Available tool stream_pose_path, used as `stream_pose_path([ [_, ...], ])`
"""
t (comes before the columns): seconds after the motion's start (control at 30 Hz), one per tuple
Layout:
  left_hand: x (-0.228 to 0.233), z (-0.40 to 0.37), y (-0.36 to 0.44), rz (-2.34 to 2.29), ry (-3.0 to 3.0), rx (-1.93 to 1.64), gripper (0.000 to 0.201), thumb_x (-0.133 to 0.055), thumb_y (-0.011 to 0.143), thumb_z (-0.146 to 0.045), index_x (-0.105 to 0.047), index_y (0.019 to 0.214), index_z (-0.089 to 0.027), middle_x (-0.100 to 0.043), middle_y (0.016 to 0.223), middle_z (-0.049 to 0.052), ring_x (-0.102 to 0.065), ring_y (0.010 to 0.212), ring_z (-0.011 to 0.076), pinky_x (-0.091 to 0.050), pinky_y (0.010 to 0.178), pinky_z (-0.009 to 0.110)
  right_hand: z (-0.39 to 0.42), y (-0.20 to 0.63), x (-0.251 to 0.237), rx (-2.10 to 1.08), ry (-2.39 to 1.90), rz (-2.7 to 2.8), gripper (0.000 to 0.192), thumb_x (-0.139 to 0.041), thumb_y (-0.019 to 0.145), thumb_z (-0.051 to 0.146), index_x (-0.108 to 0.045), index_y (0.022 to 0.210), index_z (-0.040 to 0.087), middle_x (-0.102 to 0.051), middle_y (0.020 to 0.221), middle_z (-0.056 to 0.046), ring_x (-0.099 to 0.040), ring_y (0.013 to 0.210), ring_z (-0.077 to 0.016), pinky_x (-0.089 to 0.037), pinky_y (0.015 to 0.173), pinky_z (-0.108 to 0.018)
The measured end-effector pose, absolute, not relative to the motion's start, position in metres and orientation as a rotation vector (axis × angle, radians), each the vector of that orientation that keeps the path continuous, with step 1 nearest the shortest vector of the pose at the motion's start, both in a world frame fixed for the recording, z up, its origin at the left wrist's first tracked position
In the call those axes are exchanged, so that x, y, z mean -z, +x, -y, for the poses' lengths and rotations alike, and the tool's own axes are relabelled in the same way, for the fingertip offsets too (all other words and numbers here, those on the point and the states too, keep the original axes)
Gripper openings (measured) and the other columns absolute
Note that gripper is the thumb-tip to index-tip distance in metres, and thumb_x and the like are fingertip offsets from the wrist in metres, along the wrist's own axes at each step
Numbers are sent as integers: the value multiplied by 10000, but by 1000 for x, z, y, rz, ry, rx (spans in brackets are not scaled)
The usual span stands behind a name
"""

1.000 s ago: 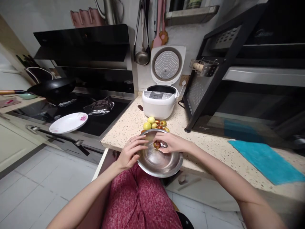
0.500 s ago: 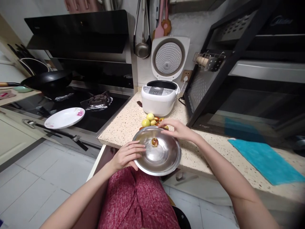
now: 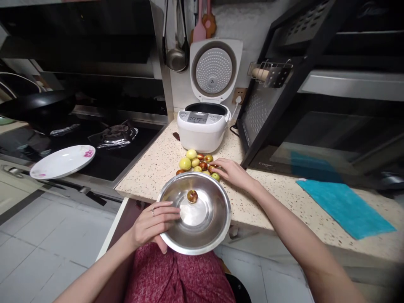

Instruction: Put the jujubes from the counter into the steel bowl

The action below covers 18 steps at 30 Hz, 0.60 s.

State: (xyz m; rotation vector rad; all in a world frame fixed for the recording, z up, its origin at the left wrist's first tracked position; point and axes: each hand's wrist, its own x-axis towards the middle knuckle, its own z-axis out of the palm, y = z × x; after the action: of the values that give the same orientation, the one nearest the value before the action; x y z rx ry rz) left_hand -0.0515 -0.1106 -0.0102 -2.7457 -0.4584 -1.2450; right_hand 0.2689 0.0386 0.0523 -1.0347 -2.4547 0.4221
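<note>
My left hand (image 3: 156, 223) grips the left rim of a shiny steel bowl (image 3: 217, 227), fingers inside and thumb underneath. The bowl is tilted towards me, above my lap at the counter's edge. One brown-and-green jujube (image 3: 192, 196) lies inside it. Behind the bowl, several green, yellowish and red-brown jujubes (image 3: 185, 163) are heaped on the counter. At the heap's right side my right hand (image 3: 232, 172) has its fingertips closed around a reddish jujube (image 3: 211, 168), partly hidden by the fingers.
A white rice cooker (image 3: 202, 132) with its lid up stands behind the jujubes. On the right are a dark oven (image 3: 331, 139) and a blue cloth (image 3: 347, 208). To the left, a white plate (image 3: 63, 162) lies by the stove's front edge, with a black wok (image 3: 41, 105) behind.
The bowl has come nearer to me and slightly left, in my left hand. My right hand has left the bowl's far rim and reached the jujube heap. The view has shifted right.
</note>
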Motion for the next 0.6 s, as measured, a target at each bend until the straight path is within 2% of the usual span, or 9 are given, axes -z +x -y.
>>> stream_pose_path([
  [0.13, 14, 111, -52, 434, -2751, 1249, 488, -438, 1044, -539, -664, 930, -123, -791, 1005, 107, -733, 1114, 234, -527, 1118, 436, -41, 267, -50, -481, -1114, 2427, 292, -548, 1017, 333, -716, 1228, 221, -729, 1197, -98, -698, 1017, -255, -533, 903, -380],
  [0.3, 7, 108, -54, 423, -2725, 1236, 497, -420, 1057, -527, -684, 1084, -107, -796, 991, 94, -737, 1103, 232, -540, 1091, 435, -47, 269, -45, -602, -1107, 2390, 289, -636, 969, 307, -696, 1240, 224, -716, 1255, -92, -691, 1003, -241, -518, 933, -386],
  [0.4, 0, 105, -54, 449, -2691, 1269, 482, -425, 1060, -518, -682, 1139, -118, -799, 971, 76, -748, 1070, 227, -559, 1055, 417, -48, 271, -43, -663, -1072, 2398, 284, -688, 922, 284, -689, 1198, 219, -728, 1184, -87, -679, 930, -221, -530, 871, -374],
  [0.5, -5, 104, -54, 489, -2685, 1312, 466, -444, 1056, -511, -689, 1115, -119, -797, 963, 73, -752, 1052, 221, -569, 1029, 401, -48, 271, -42, -737, -1012, 2374, 276, -704, 879, 255, -676, 1148, 201, -726, 1112, -77, -666, 863, -193, -547, 801, -344],
  [0.6, -8, 103, -54, 526, -2703, 1348, 475, -448, 1050, -517, -695, 1106, -115, -793, 962, 80, -756, 1035, 222, -580, 1012, 404, -45, 271, -47, -716, -971, 2260, 297, -685, 856, 213, -659, 1152, 201, -715, 1098, -72, -665, 877, -188, -559, 774, -331],
])
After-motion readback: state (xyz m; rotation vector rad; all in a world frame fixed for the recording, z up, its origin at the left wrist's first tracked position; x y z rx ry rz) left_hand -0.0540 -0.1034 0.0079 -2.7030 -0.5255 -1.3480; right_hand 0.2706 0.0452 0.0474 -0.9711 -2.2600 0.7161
